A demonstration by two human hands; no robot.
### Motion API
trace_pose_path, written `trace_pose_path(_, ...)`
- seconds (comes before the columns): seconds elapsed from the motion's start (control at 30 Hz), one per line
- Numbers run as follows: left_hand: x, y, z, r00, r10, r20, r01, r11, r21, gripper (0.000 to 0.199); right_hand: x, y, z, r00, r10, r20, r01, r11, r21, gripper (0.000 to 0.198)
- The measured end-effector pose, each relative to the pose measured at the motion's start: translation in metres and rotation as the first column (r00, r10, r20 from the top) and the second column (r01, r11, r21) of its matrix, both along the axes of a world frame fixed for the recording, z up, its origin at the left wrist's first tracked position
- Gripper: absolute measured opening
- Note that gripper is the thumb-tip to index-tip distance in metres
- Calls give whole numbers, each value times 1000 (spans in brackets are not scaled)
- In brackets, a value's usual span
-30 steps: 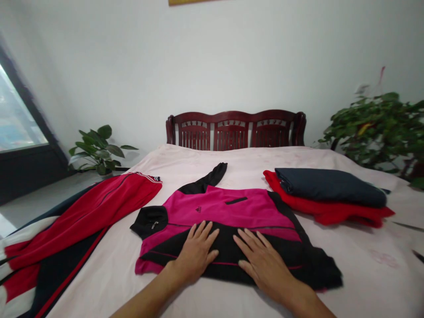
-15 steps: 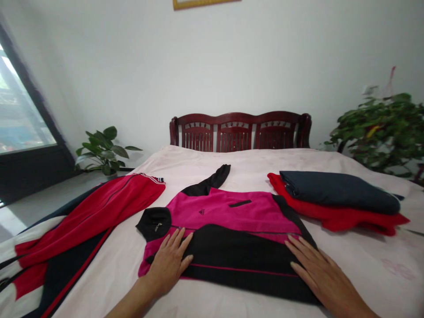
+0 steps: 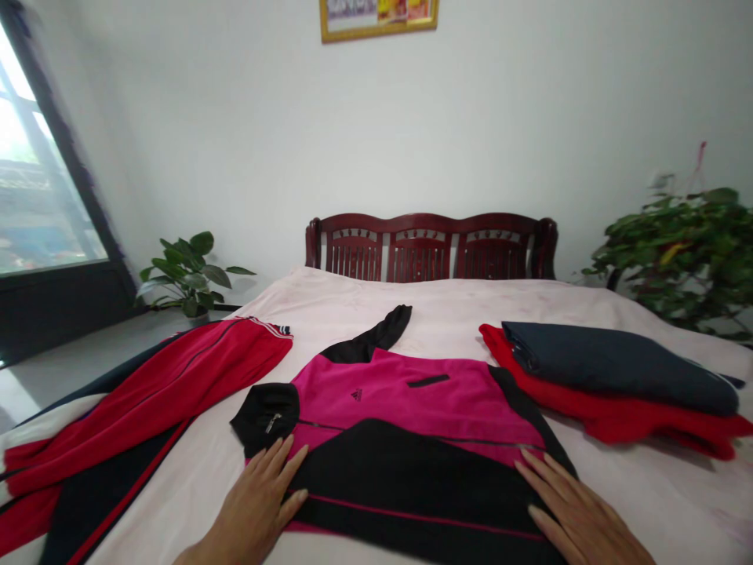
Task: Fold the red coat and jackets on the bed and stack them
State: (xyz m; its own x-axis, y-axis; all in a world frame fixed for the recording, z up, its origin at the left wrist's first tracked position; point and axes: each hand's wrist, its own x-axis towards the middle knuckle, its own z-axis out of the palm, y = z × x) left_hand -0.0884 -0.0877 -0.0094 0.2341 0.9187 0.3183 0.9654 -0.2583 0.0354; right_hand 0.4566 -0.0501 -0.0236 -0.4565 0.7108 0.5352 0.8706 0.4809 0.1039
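A magenta and black zip jacket point(image 3: 412, 392) lies sideways on the bed, its black collar to the left. One black sleeve is folded across its front; the other stretches out toward the headboard. My left hand point(image 3: 259, 498) rests near the collar and shoulder, fingers spread on the fabric. Flat near the hem on the right, my right hand point(image 3: 570, 502) touches the folded sleeve and the jacket's edge, its fingers apart. Neither hand grips the cloth.
On the right, a folded dark navy garment point(image 3: 617, 365) lies on a red one point(image 3: 647, 431). Red and navy clothes point(image 3: 158, 377) spread over the bed's left side. Beyond the pink sheet point(image 3: 459, 306) stands a wooden headboard point(image 3: 432, 247). Potted plants point(image 3: 191, 275) flank the bed.
My left hand has slid a little left and toward me along the jacket's shoulder. My right hand stays near the hem. The view has tilted up slightly, showing more of the wall picture.
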Motion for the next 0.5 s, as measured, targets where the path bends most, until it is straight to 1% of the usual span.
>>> trace_pose_path(0.07, -4, 8, 13, 996, 18, 82, -11, 996, -84, 40, 6, 5, 7, 998, 61, -25, -62, 995, -78, 61)
trace_pose_path(0.13, -4, 25, 32, 977, 83, 195, -50, 985, -168, 37, 8, 16, 22, 993, 86, -81, -99, 981, -168, 52)
trace_pose_path(0.2, 0, 50, 52, 942, 134, 308, -72, 976, -205, 34, 3, 36, 42, 984, 21, -176, -58, 976, -209, 44)
trace_pose_path(0.27, 9, 83, 69, 905, 149, 399, -67, 975, -213, 30, -12, 64, 64, 960, -90, -265, 32, 976, -215, 40)
trace_pose_path(0.3, 13, 101, 75, 887, 162, 433, -67, 971, -228, 30, -22, 80, 73, 956, -94, -279, 28, 972, -234, 39)
trace_pose_path(0.4, 26, 157, 86, 853, 245, 461, -114, 950, -292, 32, -52, 130, 90, 976, -73, -207, 27, 976, -216, 38)
trace_pose_path(0.5, 32, 203, 86, 847, 337, 412, -221, 927, -303, 39, -75, 173, 95, 992, -117, -54, 101, 966, -239, 38)
